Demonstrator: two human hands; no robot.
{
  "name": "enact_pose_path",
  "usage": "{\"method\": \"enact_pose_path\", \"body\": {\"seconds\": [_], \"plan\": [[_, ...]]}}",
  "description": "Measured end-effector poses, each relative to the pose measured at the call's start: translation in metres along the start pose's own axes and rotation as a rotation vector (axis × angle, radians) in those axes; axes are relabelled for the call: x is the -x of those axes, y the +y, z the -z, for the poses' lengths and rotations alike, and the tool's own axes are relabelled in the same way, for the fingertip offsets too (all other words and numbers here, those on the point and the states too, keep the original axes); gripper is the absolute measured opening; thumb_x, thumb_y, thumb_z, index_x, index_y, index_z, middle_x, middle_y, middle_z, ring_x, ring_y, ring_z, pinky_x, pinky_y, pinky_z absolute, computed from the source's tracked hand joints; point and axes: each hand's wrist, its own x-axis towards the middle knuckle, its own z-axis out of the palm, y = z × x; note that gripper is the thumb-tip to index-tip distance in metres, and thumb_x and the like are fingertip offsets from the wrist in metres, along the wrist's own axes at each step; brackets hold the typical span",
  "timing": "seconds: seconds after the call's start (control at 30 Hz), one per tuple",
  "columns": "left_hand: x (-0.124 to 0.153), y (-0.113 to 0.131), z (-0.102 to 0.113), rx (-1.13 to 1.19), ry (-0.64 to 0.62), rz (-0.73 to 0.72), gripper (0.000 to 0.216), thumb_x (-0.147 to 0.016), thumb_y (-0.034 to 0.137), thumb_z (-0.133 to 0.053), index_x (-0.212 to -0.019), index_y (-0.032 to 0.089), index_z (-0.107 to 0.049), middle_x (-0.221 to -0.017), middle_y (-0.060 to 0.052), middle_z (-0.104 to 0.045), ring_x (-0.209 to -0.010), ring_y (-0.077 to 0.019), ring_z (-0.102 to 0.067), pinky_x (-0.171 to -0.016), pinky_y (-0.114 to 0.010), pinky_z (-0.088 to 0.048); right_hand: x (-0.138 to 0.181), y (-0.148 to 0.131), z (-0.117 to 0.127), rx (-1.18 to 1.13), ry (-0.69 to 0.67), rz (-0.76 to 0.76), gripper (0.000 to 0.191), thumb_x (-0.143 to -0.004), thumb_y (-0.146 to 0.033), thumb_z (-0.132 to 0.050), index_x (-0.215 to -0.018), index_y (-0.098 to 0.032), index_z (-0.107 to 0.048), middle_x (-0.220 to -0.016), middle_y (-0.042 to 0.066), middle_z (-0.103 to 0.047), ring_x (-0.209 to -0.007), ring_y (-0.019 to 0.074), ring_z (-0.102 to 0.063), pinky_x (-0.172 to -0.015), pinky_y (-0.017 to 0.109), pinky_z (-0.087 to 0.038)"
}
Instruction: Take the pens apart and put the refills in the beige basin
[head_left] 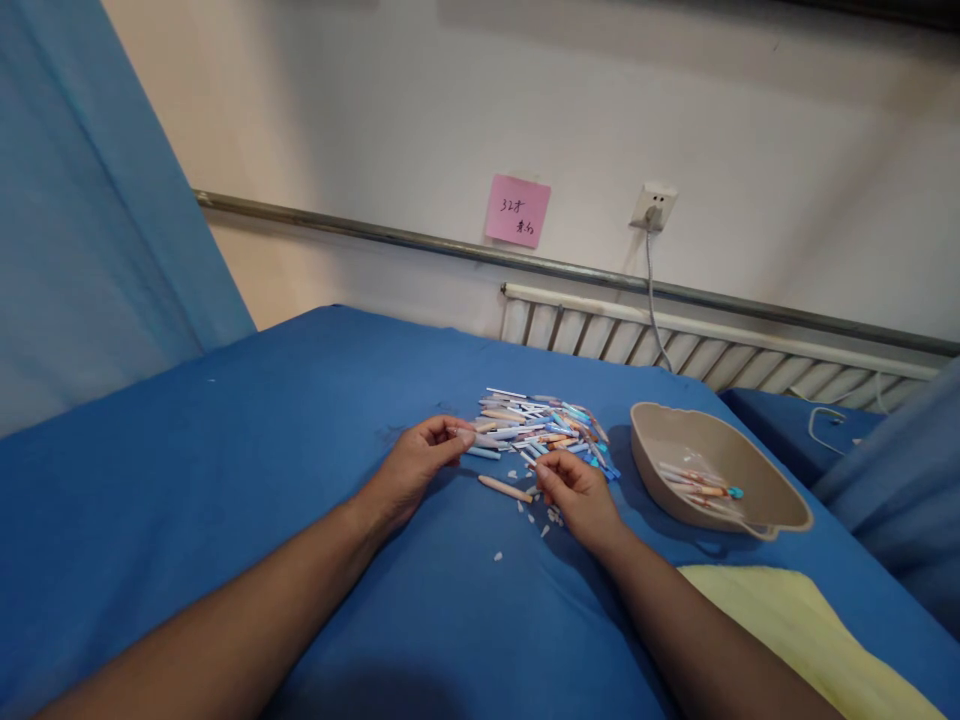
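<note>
My left hand [429,452] is closed in a pinch at the left side of a pile of pen parts [536,425]. What it holds, if anything, is hard to make out against the pile. My right hand [576,490] is closed at the near side of the pile, with a thin pale stick like a pen refill [529,457] at its fingertips. Between the hands lies a beige pen barrel [505,489]. Small white pieces [545,531] are scattered on the blue cloth around it and beside my right hand.
To the right a beige basin [652,450] holds several pens [697,487]. A yellow cloth [795,625] lies nearer, partly behind my right forearm. Behind the blue-covered surface [360,380] are a radiator [585,330], a metal rail [420,240] and a plugged socket [654,207]. Curtains hang at both sides.
</note>
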Motion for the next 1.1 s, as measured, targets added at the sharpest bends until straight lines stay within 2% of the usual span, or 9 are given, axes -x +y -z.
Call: {"method": "enact_pose_path", "body": {"seconds": [0.27,0.53,0.67,0.77,0.9,1.1], "plan": [[0.001,-0.001,-0.001,0.001,-0.017,0.033,0.030,-0.068,0.040,-0.071,-0.083,0.015,-0.064,-0.073,0.000,-0.058,-0.059,-0.0097,-0.046,-0.057,-0.022,-0.036,0.001,-0.002,-0.001,0.030,-0.026,0.004,0.027,-0.078,-0.046,-0.058,-0.079,-0.018,-0.060,-0.060,-0.003,-0.055,-0.050,0.0095,-0.049,-0.049,0.021,-0.039],[0.004,0.001,-0.003,-0.084,-0.106,0.013,0.029,-0.069,0.039,-0.070,-0.084,0.015,-0.063,-0.073,0.000,-0.058,-0.062,-0.0104,-0.049,-0.059,-0.021,-0.037,0.003,-0.007,-0.001,0.083,-0.046,0.016,0.024,-0.078,-0.042,-0.058,-0.079,-0.019,-0.065,-0.060,-0.002,-0.056,-0.051,0.0103,-0.047,-0.048,0.022,-0.036],[0.006,0.000,-0.008,-0.115,-0.147,0.018,0.030,-0.067,0.039,-0.071,-0.081,0.014,-0.062,-0.071,0.000,-0.059,-0.063,-0.0114,-0.051,-0.059,-0.022,-0.038,0.004,-0.010,-0.002,0.134,-0.032,0.054,0.021,-0.078,-0.040,-0.058,-0.078,-0.020,-0.068,-0.066,0.000,-0.060,-0.059,0.0129,-0.051,-0.053,0.024,-0.039],[0.010,-0.002,-0.014,-0.105,-0.183,0.016,0.029,-0.065,0.037,-0.072,-0.079,0.013,-0.062,-0.067,0.002,-0.057,-0.062,-0.0104,-0.050,-0.060,-0.022,-0.037,0.006,-0.013,-0.007,0.095,0.004,0.041,0.021,-0.078,-0.039,-0.059,-0.082,-0.020,-0.067,-0.069,0.000,-0.060,-0.059,0.0125,-0.050,-0.054,0.023,-0.038],[0.015,-0.005,-0.021,-0.099,-0.240,0.011,0.027,-0.064,0.034,-0.072,-0.077,0.012,-0.062,-0.066,0.002,-0.057,-0.060,-0.0099,-0.049,-0.059,-0.022,-0.036,0.012,-0.016,-0.017,-0.041,0.021,-0.054,0.028,-0.079,-0.042,-0.057,-0.094,-0.019,-0.062,-0.064,-0.002,-0.055,-0.052,0.0104,-0.043,-0.048,0.022,-0.033],[0.019,-0.006,-0.026,-0.119,-0.272,0.014,0.025,-0.066,0.034,-0.071,-0.076,0.012,-0.063,-0.065,0.001,-0.058,-0.058,-0.0103,-0.048,-0.056,-0.022,-0.035,0.016,-0.020,-0.022,-0.084,0.026,-0.080,0.034,-0.081,-0.051,-0.054,-0.098,-0.022,-0.060,-0.077,0.001,-0.060,-0.062,0.0136,-0.049,-0.057,0.025,-0.040]]}}
